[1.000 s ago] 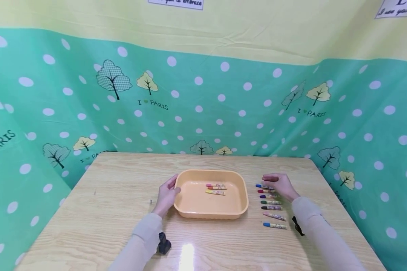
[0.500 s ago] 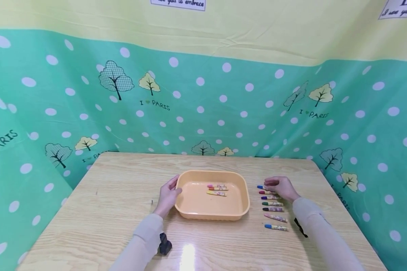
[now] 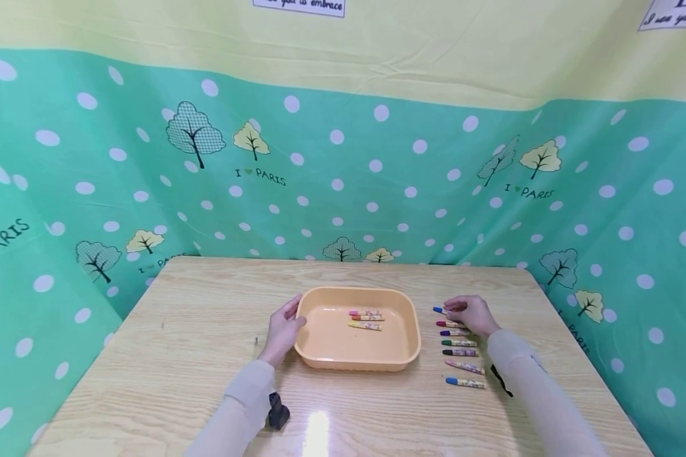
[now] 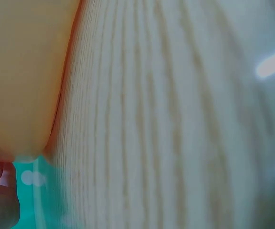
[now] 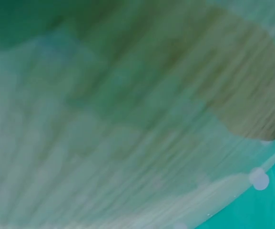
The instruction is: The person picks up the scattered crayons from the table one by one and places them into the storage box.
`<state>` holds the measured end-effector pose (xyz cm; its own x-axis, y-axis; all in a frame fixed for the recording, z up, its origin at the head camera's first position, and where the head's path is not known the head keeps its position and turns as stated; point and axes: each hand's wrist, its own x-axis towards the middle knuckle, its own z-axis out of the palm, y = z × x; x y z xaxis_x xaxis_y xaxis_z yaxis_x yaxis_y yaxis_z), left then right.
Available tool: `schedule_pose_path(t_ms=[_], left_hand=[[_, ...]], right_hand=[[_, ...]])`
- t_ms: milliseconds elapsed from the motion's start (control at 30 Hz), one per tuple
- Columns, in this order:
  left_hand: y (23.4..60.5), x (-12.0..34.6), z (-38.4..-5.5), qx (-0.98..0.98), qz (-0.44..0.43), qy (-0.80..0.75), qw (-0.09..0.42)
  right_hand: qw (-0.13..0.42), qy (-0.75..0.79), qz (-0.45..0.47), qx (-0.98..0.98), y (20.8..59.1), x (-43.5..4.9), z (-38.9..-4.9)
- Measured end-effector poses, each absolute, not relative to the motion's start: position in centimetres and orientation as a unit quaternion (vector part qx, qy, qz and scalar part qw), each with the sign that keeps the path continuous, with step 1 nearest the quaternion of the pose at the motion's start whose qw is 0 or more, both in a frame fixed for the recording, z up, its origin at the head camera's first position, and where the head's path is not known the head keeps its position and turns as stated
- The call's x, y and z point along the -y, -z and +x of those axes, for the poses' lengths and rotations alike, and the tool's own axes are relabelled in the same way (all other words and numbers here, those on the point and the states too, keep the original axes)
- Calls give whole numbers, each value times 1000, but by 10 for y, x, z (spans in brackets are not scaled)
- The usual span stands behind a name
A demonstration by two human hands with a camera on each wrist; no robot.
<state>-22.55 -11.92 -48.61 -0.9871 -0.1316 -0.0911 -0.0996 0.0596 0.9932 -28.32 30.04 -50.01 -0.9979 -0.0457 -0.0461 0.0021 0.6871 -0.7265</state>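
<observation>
On a pale wooden table (image 3: 206,298), just below centre of the head view: a peach tray (image 3: 354,366), with a pink crayon (image 3: 364,313), an orange crayon (image 3: 368,318) and a yellow crayon (image 3: 365,326) inside, a little toward 12 o'clock. Gripping its rim at 9 o'clock with the left hand (image 3: 282,333), thumb on the inner side. Pinching a blue crayon (image 3: 441,310) with the right hand (image 3: 473,315), at the tray's 3 o'clock, with its tip toward 9 o'clock and its rear end hidden. Cannot tell, even from the right wrist view, any gap between blue crayon and table.

From the right hand toward 6 o'clock, a row: red crayon (image 3: 450,324), violet crayon (image 3: 454,333), green crayon (image 3: 459,343), black crayon (image 3: 460,353), pale pink crayon (image 3: 465,367), light blue crayon (image 3: 465,383).

Likeliest trouble: nudging the red crayon out of line, owing to fingers so close. Also possible: losing the blue crayon, through a fingertip hold on a slim barrel; bumping the tray's 3 o'clock wall, from carrying too low; skewing the tray, from one-sided support.
</observation>
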Motion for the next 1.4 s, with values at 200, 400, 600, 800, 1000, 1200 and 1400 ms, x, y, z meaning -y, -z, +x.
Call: schedule_pose_path(t_ms=[200,400,600,800,1000,1200,1400], left_hand=[[487,119,-226,726,79,683,15],[489,119,-226,726,81,683,12],[490,120,-227,720,79,689,12],[490,120,-227,718,79,691,15],[490,120,-228,717,79,693,16],[491,119,-228,717,82,692,15],[490,118,-227,721,84,688,21]], right_hand=[[32,398,-9,-917,499,-299,-283],[39,403,12,-914,495,-297,-282],[47,415,10,-909,484,-295,-280],[23,416,-23,-909,462,-283,-277],[5,408,-50,-912,438,-258,-270],[6,416,-55,-908,425,-226,-261],[11,436,-75,-897,423,-193,-253]])
